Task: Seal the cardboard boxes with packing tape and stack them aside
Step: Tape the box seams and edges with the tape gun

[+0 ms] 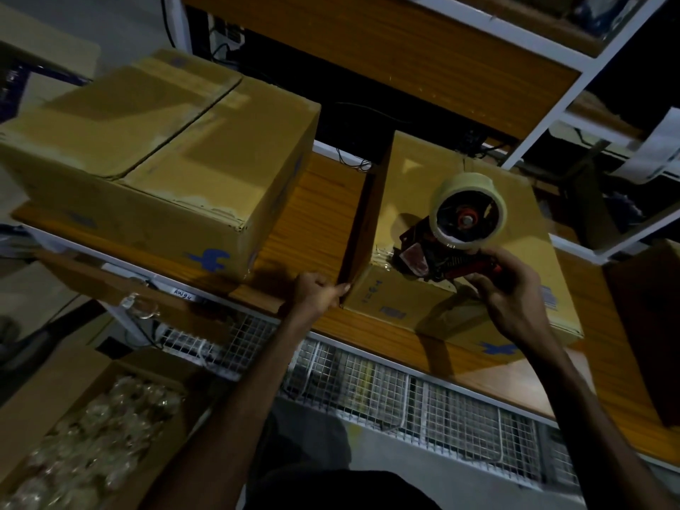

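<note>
Cardboard open box (55, 417) holds clear wrapped items (92, 436).

A dim stockroom or warehouse packing area: white metal racks (574, 64) with wooden shelves (320, 207) hold cardboard boxes (154, 149), with wire-mesh baskets (386, 392) below and a shelf label (183, 291).

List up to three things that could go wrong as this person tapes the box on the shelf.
The tape dispenser sits at the box edge, so its blade could nick the right hand. The left hand steadies only one corner; the box might slide on the shelf. Dim light may cause crooked tape.
</note>
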